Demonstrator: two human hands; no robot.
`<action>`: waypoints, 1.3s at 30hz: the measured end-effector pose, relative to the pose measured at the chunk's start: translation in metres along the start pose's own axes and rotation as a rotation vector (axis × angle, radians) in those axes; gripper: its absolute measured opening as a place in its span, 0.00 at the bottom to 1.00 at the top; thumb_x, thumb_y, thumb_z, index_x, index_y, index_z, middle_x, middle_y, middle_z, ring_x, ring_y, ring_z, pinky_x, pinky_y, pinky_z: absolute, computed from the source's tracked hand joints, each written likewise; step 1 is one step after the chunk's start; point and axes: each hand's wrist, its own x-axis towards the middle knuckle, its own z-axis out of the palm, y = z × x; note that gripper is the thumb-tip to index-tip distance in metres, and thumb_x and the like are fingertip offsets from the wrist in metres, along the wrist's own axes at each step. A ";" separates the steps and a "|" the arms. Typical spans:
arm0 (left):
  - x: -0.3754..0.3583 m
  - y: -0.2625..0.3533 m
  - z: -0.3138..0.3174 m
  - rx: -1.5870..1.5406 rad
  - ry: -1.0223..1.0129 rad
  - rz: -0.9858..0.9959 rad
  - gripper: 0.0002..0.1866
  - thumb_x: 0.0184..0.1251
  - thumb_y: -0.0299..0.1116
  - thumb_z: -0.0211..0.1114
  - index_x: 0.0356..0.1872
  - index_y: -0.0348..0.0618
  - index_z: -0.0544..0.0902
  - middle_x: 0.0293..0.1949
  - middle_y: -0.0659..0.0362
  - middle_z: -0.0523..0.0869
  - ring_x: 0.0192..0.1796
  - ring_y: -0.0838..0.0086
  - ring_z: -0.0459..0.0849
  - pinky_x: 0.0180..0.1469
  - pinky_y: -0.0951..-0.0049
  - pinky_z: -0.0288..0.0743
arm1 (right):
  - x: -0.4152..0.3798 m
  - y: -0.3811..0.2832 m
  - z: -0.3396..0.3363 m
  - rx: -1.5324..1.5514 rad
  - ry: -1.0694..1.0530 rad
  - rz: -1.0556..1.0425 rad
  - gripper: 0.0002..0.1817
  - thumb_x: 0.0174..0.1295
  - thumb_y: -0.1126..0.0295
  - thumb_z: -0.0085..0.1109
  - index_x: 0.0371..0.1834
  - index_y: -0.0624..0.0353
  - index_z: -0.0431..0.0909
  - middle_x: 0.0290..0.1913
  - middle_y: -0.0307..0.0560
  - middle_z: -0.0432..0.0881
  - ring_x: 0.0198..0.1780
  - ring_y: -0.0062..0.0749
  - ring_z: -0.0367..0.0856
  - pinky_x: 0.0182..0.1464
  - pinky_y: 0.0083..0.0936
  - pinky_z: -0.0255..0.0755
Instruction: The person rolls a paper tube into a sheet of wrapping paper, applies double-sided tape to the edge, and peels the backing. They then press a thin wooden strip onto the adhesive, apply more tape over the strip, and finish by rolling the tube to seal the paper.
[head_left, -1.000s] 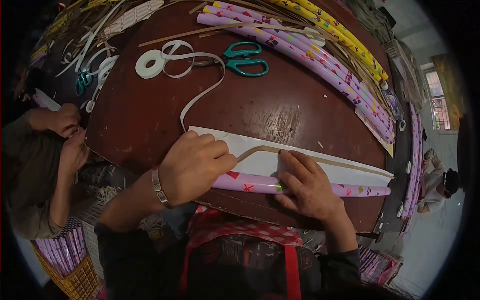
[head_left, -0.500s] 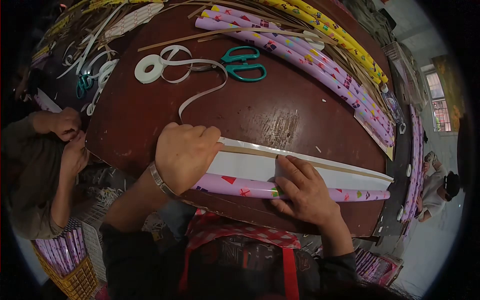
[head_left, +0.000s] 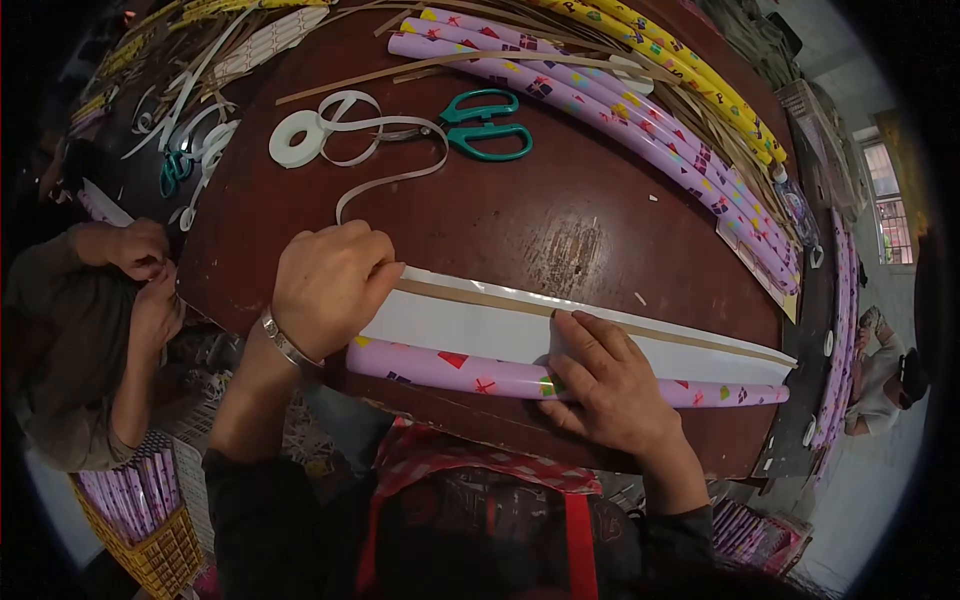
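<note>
Wrapping paper [head_left: 470,318], white side up, lies partly unrolled at the table's near edge. Its lilac patterned roll [head_left: 430,365] faces me, and a brown strip [head_left: 500,302] runs along the far border. My left hand [head_left: 335,283] is closed at the paper's left far corner. A narrow white tape [head_left: 385,182] runs into its fingers, their tips hidden. My right hand [head_left: 605,375] lies over the roll, fingers stretched out onto the white sheet and strip. Beyond are a tape roll [head_left: 297,139] and teal-handled scissors [head_left: 487,125].
Lilac rolls [head_left: 590,110] and yellow rolls [head_left: 660,60] lie at the back right among loose brown strips. A co-worker's hands [head_left: 150,275] are at the left. A yellow basket [head_left: 160,550] of rolls stands below left. Another person [head_left: 880,375] is at far right.
My left hand has slid left along the paper, uncovering the roll's left end. The white tape's loose end has shifted left with it. My right hand stays in place.
</note>
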 end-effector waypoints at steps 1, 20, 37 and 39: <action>-0.001 -0.003 -0.001 0.001 0.014 -0.018 0.07 0.59 0.34 0.70 0.26 0.45 0.82 0.25 0.58 0.80 0.30 0.61 0.83 0.33 0.59 0.72 | 0.000 0.000 0.000 -0.005 -0.005 0.002 0.21 0.57 0.54 0.71 0.44 0.59 0.82 0.69 0.61 0.71 0.66 0.55 0.72 0.66 0.46 0.70; -0.014 -0.029 -0.016 -0.004 0.061 -0.155 0.08 0.61 0.34 0.68 0.28 0.41 0.83 0.28 0.53 0.83 0.30 0.55 0.83 0.32 0.59 0.74 | 0.000 -0.001 0.001 -0.003 -0.032 0.020 0.22 0.57 0.53 0.70 0.44 0.59 0.83 0.69 0.60 0.71 0.67 0.55 0.71 0.68 0.47 0.68; -0.022 -0.044 -0.028 0.083 0.054 -0.252 0.08 0.62 0.35 0.68 0.29 0.41 0.83 0.28 0.53 0.81 0.31 0.56 0.82 0.33 0.59 0.74 | 0.000 0.000 0.001 -0.006 -0.013 0.009 0.22 0.57 0.53 0.70 0.45 0.59 0.82 0.69 0.60 0.71 0.67 0.55 0.71 0.67 0.46 0.68; -0.023 -0.046 -0.028 0.095 0.049 -0.259 0.08 0.62 0.35 0.68 0.30 0.41 0.83 0.28 0.54 0.81 0.31 0.56 0.82 0.33 0.59 0.74 | -0.001 0.000 0.001 -0.005 -0.010 0.009 0.22 0.57 0.53 0.70 0.45 0.60 0.82 0.69 0.60 0.71 0.67 0.55 0.71 0.67 0.46 0.68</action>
